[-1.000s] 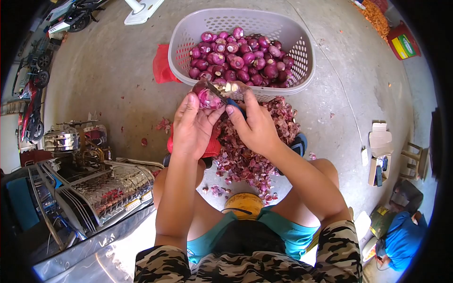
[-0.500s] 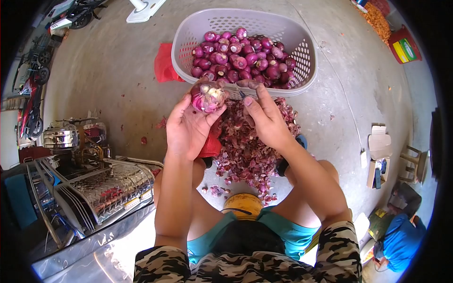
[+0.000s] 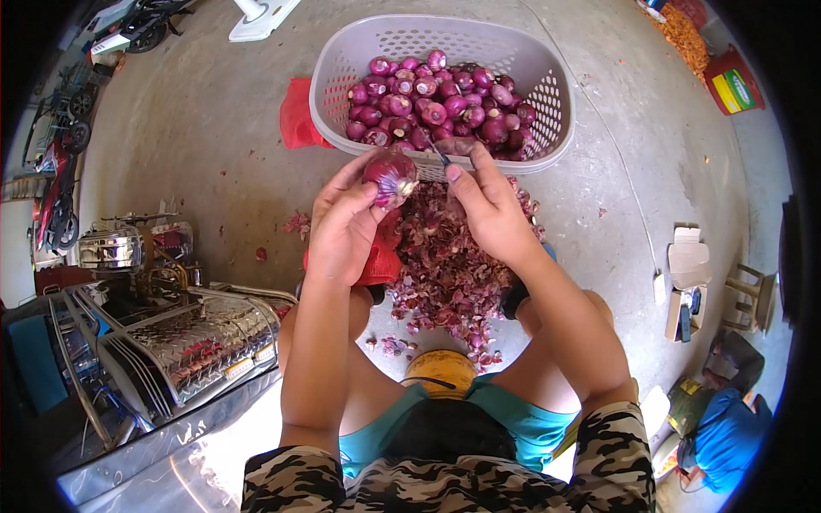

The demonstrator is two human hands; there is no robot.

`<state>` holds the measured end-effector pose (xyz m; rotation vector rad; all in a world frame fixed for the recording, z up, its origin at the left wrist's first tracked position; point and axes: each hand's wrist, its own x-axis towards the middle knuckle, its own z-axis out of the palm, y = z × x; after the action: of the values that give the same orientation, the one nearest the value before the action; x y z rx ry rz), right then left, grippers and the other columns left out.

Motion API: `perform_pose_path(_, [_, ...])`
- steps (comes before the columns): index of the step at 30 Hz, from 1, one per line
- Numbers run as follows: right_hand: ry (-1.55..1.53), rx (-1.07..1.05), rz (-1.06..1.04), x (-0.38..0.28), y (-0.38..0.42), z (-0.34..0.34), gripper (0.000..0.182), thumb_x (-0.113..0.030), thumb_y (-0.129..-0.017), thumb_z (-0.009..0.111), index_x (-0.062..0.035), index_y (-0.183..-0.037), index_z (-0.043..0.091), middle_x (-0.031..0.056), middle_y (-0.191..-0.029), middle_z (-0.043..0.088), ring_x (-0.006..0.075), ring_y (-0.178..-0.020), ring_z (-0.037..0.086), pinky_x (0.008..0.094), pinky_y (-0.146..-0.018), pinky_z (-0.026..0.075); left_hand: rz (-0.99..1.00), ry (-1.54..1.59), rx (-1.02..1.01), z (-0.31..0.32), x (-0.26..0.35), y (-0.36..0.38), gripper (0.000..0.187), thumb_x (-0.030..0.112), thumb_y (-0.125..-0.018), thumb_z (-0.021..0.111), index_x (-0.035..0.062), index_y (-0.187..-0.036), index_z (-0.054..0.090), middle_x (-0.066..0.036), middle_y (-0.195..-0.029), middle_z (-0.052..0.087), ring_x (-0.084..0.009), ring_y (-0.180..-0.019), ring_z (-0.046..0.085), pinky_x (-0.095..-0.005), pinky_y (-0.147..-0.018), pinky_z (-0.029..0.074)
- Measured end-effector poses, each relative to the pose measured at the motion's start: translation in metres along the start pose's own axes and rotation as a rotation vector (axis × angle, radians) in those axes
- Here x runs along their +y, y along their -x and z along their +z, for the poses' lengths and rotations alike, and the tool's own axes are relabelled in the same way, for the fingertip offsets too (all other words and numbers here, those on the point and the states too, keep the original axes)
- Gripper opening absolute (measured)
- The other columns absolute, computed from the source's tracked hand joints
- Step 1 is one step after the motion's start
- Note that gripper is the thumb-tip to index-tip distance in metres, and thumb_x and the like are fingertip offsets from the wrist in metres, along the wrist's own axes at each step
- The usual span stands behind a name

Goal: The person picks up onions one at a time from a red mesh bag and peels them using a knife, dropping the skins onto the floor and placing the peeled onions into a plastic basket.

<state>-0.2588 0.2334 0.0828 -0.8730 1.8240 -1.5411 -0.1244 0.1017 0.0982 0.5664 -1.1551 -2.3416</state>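
Observation:
My left hand (image 3: 344, 224) is closed round a red onion (image 3: 389, 177), its pale end turned to the right. In my right hand (image 3: 489, 205) is a small knife (image 3: 440, 155), pinched between thumb and fingers; its thin blade points up and left, apart from the onion. Just beyond both hands stands a grey plastic basket (image 3: 443, 29) holding many purple onions (image 3: 432, 111). Below the hands, a heap of dry onion skins (image 3: 449, 265) covers the floor between my feet. A red mesh bag (image 3: 382, 263) lies by my left wrist, partly hidden.
A yellow bucket (image 3: 440, 374) is between my thighs. Chromed metal vehicle parts (image 3: 205, 333) stand at left. Red cloth or netting (image 3: 298, 115) lies beside the basket. A cable (image 3: 629, 179) crosses the floor at right, near an open cardboard box (image 3: 687, 265) and a wooden stool (image 3: 751, 299).
The onion has been turned in my left hand, so its pale end now faces right, and my left thumb lies across it. My right hand with the knife has shifted slightly.

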Motion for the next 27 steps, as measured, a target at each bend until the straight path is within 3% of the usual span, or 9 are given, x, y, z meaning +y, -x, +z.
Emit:
perform_pose_path(2, [-0.030, 0.011, 0.005, -0.002, -0.001, -0.002, 0.046, -0.034, -0.095, 0.048, 0.0013, -0.123, 0.045, 0.0236, -0.114, 0.057, 0.0329, -0.108, 0.056, 0.0368, -0.093, 0.041, 0.018, -0.022, -0.009, 0.002, 0.000, 0.000, 0.042, 0.011, -0.087, 0.049, -0.0068, -0.126, 0.046, -0.018, -0.120, 0.055, -0.0242, -0.108, 0.057, -0.0380, -0.096, 0.045])
perform_pose_path(4, [-0.006, 0.024, -0.037, -0.003, -0.002, -0.004, 0.043, -0.032, -0.095, 0.048, 0.0010, -0.123, 0.044, 0.0173, -0.105, 0.058, 0.0252, -0.097, 0.055, 0.0328, -0.085, 0.042, -0.006, 0.022, 0.001, 0.002, -0.001, -0.001, 0.043, 0.012, -0.088, 0.048, -0.0057, -0.126, 0.045, -0.017, -0.120, 0.055, -0.0245, -0.109, 0.056, -0.0380, -0.096, 0.045])
perform_pose_path(6, [0.079, 0.042, -0.140, -0.004, -0.003, -0.004, 0.043, -0.027, -0.096, 0.048, 0.0028, -0.126, 0.041, 0.0063, -0.089, 0.058, 0.0103, -0.077, 0.052, 0.0246, -0.071, 0.044, -0.032, 0.088, 0.016, 0.003, -0.001, -0.001, 0.043, 0.014, -0.088, 0.047, -0.0045, -0.127, 0.044, -0.016, -0.121, 0.055, -0.0248, -0.110, 0.056, -0.0381, -0.096, 0.045])
perform_pose_path(12, [0.173, -0.001, -0.115, 0.000, -0.002, -0.007, 0.043, -0.027, -0.096, 0.048, 0.0038, -0.126, 0.042, 0.0103, -0.096, 0.061, 0.0116, -0.085, 0.053, 0.0263, -0.076, 0.044, -0.113, 0.276, 0.082, 0.002, -0.001, -0.004, 0.038, 0.020, -0.091, 0.046, -0.0006, -0.124, 0.046, -0.014, -0.120, 0.055, -0.0255, -0.112, 0.054, -0.0409, -0.098, 0.044])
perform_pose_path(15, [0.143, -0.005, -0.059, 0.006, -0.004, -0.005, 0.052, -0.034, -0.092, 0.051, 0.0062, -0.123, 0.044, 0.0285, -0.109, 0.058, 0.0378, -0.106, 0.057, 0.0384, -0.090, 0.043, -0.167, 0.287, 0.136, -0.003, -0.009, -0.006, 0.036, 0.026, -0.094, 0.047, 0.0011, -0.120, 0.048, -0.013, -0.116, 0.056, -0.0244, -0.110, 0.053, -0.0428, -0.097, 0.044])
perform_pose_path(18, [0.168, 0.004, -0.003, 0.000, -0.003, -0.003, 0.051, -0.035, -0.092, 0.052, 0.0069, -0.121, 0.046, 0.0279, -0.106, 0.059, 0.0370, -0.103, 0.058, 0.0375, -0.088, 0.044, -0.253, 0.261, 0.219, -0.010, -0.019, -0.006, 0.035, 0.032, -0.095, 0.049, 0.0048, -0.117, 0.050, -0.008, -0.111, 0.057, -0.0209, -0.105, 0.054, -0.0400, -0.090, 0.047])
perform_pose_path(21, [0.117, -0.031, 0.131, -0.005, -0.007, -0.005, 0.050, -0.036, -0.091, 0.055, 0.0067, -0.117, 0.050, 0.0237, -0.102, 0.061, 0.0296, -0.097, 0.061, 0.0342, -0.084, 0.045, -0.304, 0.261, 0.251, -0.012, -0.023, -0.004, 0.033, 0.034, -0.094, 0.050, 0.0084, -0.115, 0.053, -0.004, -0.108, 0.058, -0.0175, -0.100, 0.054, -0.0350, -0.082, 0.048])
perform_pose_path(24, [-0.060, -0.028, -0.009, 0.008, -0.014, -0.003, 0.045, -0.035, -0.091, 0.057, 0.0040, -0.113, 0.054, 0.0146, -0.096, 0.063, 0.0161, -0.089, 0.058, 0.0294, -0.079, 0.045, -0.335, 0.299, 0.186, -0.006, -0.021, -0.003, 0.029, 0.031, -0.094, 0.051, 0.0098, -0.113, 0.054, -0.003, -0.106, 0.059, -0.0165, -0.096, 0.055, -0.0319, -0.079, 0.047])
perform_pose_path(27, [-0.190, -0.079, 0.053, 0.004, -0.014, -0.006, 0.035, -0.029, -0.091, 0.058, 0.0011, -0.109, 0.057, 0.0054, -0.090, 0.061, 0.0091, -0.084, 0.051, 0.0266, -0.076, 0.043, -0.332, 0.301, 0.140, -0.001, -0.018, -0.004, 0.029, 0.027, -0.093, 0.050, 0.0087, -0.114, 0.055, -0.005, -0.105, 0.061, -0.0182, -0.093, 0.058, -0.0317, -0.078, 0.048])
